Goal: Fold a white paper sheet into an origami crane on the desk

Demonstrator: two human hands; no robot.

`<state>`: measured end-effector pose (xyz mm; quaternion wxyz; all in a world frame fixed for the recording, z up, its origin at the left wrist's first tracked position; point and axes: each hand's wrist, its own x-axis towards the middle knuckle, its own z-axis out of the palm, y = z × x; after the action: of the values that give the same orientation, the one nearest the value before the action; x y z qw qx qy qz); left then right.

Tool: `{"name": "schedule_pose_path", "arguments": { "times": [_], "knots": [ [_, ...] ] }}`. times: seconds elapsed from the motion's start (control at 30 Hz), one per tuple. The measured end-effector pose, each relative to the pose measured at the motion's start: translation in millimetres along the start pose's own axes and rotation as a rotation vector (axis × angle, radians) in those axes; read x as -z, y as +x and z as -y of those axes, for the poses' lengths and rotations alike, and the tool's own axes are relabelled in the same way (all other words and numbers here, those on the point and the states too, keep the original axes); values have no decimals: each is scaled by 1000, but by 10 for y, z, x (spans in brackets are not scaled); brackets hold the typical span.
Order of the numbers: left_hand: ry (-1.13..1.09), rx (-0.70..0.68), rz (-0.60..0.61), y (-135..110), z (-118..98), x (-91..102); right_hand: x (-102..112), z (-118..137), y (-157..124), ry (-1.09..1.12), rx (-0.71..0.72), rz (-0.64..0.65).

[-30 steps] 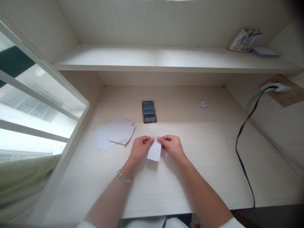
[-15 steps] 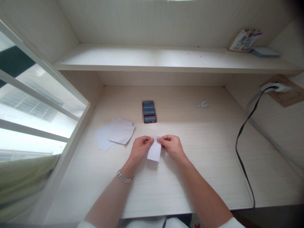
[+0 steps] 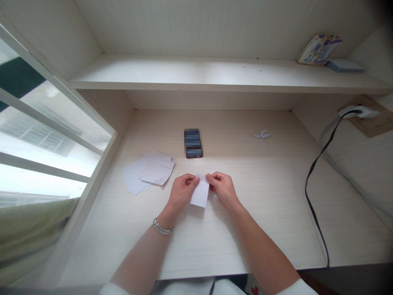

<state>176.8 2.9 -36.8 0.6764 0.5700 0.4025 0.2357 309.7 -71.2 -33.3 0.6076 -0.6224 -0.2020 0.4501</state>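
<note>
A narrow piece of white paper (image 3: pixel 200 194) is held between my two hands, a little above the desk. My left hand (image 3: pixel 183 189) pinches its upper left edge between thumb and fingers. On the other side, my right hand (image 3: pixel 223 187) pinches the upper right edge, its thumb near the top corner. The paper's lower end hangs free towards me and casts a shadow. To the left lies a loose pile of white paper sheets (image 3: pixel 157 169). Beyond my hands is a phone (image 3: pixel 193 143) with a blurred screen. A small folded white paper bird (image 3: pixel 262 134) rests farther back on the right.
A shelf (image 3: pixel 184 71) spans the back, with a colourful box (image 3: pixel 319 50) and a flat blue-grey item (image 3: pixel 345 65) at its right. A black cable (image 3: pixel 308 176) runs from the wall socket (image 3: pixel 368 114) down to the desk's right front edge. A barred window (image 3: pixel 46 119) stands left.
My right thumb has shifted slightly up and right along the paper's top edge. Both hands keep hold of the paper. The whole view has tilted very slightly.
</note>
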Motion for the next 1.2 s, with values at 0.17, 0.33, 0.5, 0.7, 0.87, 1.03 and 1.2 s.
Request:
{"name": "schedule_pose_path", "arguments": {
  "times": [0.17, 0.33, 0.5, 0.7, 0.87, 1.03, 1.2],
  "knots": [
    [93, -64, -69, -24, -49, -14, -55, -28, -36, -6, 7, -10],
    [100, -88, -156, -16, -35, -15, -99, -43, -84, -85, -51, 107],
    [76, -118, -206, -11, -22, -10, -146, -37, -116, -144, -30, 95],
    [38, -120, -288, 21, -22, 34, -176, -91, -136, -137, -75, 183],
    [-49, -69, -273, 64, 15, 48, -168, -130, -106, -116, -95, 185],
    [-23, -68, -264, 73, 26, 53, -162, -134, -111, -83, -118, 179],
    [21, -83, -286, 65, 30, 52, -168, -120, -129, -92, -98, 164]
  ]
}}
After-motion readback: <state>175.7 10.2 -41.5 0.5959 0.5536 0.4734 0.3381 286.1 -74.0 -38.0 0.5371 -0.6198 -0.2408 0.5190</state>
